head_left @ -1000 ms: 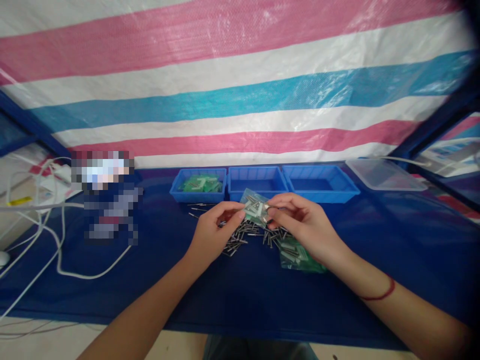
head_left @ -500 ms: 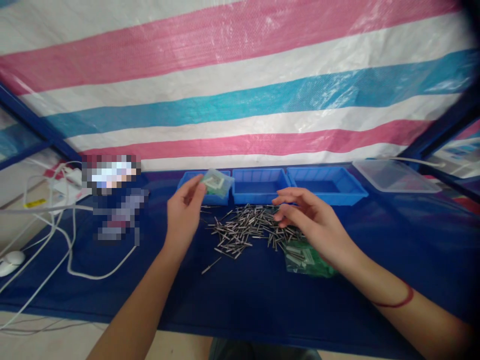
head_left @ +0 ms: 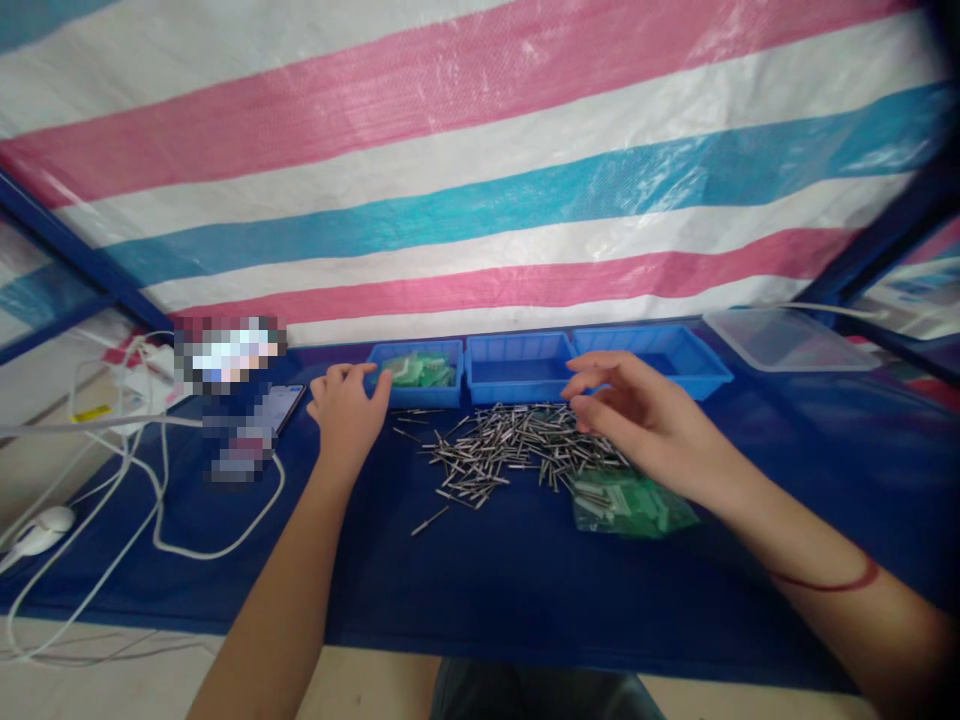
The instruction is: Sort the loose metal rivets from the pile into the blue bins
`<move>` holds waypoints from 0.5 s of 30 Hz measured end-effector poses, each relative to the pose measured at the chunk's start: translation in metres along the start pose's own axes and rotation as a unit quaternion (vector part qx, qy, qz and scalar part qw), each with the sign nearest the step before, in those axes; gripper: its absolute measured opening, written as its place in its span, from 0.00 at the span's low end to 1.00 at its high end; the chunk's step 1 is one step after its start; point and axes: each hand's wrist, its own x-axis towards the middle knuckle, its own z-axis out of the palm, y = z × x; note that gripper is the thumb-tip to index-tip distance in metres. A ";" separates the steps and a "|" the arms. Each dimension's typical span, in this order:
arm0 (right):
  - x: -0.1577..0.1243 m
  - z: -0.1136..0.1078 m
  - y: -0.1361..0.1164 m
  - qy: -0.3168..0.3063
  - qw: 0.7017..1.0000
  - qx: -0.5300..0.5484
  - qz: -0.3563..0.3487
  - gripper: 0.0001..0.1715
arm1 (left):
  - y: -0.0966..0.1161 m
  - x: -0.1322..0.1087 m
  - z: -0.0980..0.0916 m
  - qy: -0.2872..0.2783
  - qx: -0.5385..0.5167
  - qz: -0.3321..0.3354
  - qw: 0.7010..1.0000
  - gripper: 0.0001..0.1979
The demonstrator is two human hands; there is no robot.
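Observation:
My left hand [head_left: 349, 405] is at the left edge of the left blue bin [head_left: 420, 402], its fingers apart with nothing in them. Inside that bin lie small clear bags with green contents [head_left: 421, 370]. My right hand [head_left: 637, 415] hovers over the right end of a loose pile of thin metal blind rivets [head_left: 495, 450], fingers curved and apart, apparently holding nothing. Under its wrist, a larger clear plastic bag [head_left: 630, 503] with green pieces and some rivets inside lies on the blue table. A single rivet [head_left: 430, 520] rests apart, nearer to me.
A middle bin [head_left: 517, 390] and a right bin [head_left: 697, 385] stand in the back row. To their right lies a translucent lid [head_left: 787, 340]. At left are a phone [head_left: 289, 402], a blurred-out device, white cables [head_left: 161, 490] and a white mouse [head_left: 52, 522]. Striped sheeting closes the back.
My left hand has let go of a small clear bag with green contents, which now lies in the left bin, and has drawn back left. My right hand has shifted slightly right.

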 end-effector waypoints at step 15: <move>-0.091 -0.035 0.028 -0.162 0.860 -0.465 -0.136 0.27 | -0.008 -0.110 -0.022 -0.195 0.046 0.241 0.949 0.39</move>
